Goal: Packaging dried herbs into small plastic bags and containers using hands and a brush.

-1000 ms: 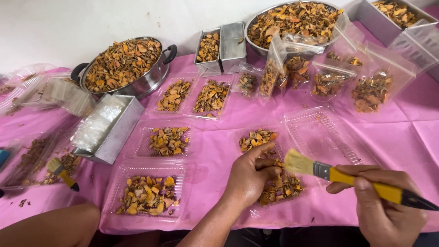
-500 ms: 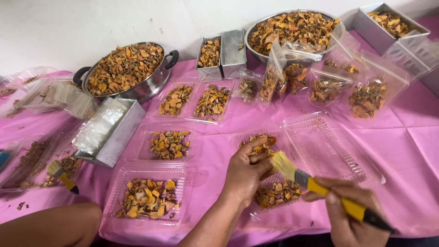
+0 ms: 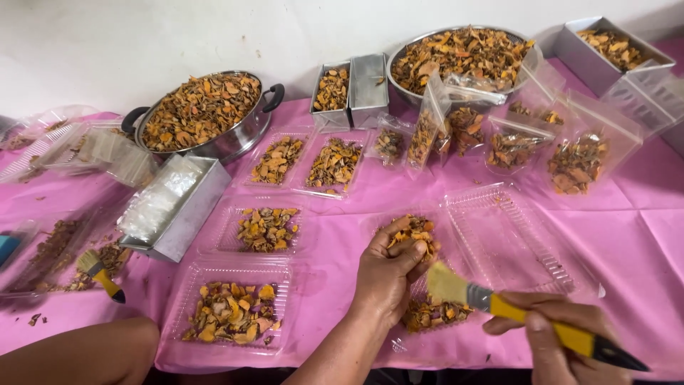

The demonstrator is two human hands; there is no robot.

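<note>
Bare pink surface (image 3: 641,242) lies open to the right of the open clear lid (image 3: 513,242). Filled clear trays (image 3: 235,314) crowd the left; upright bags (image 3: 577,153) and pots (image 3: 206,114) block the far side.

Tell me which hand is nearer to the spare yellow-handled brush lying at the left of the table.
Left. The left hand, holding dried pieces over a clear tray, is closer to the spare brush. The right hand, gripping its own brush, sits farther right.
</note>
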